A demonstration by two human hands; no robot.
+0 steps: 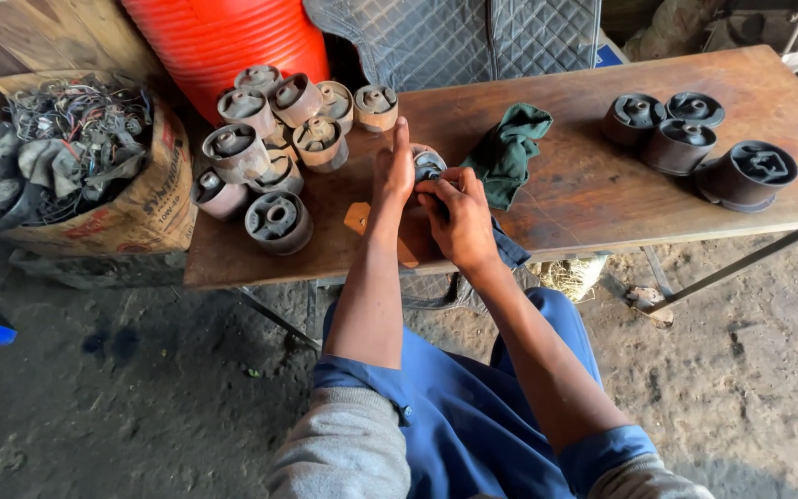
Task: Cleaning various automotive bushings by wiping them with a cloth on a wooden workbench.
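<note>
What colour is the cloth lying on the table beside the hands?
Dark green cloth, seen in the head view, the only one.

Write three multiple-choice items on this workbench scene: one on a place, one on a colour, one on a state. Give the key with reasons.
1. Where does the green cloth lie?
A. On the wooden table, right of the hands
B. On the floor
C. In the sack

2. What colour is the ribbed barrel behind the pile of bushings?
A. Blue
B. Orange-red
C. White

3. How is the bushing between the hands placed?
A. Lying alone
B. Gripped by left hand and right hand
C. Stacked on the dark four

Key: A, it rests on the tabletop; B, its ribs show orange-red; B, both hands close round it.
</note>
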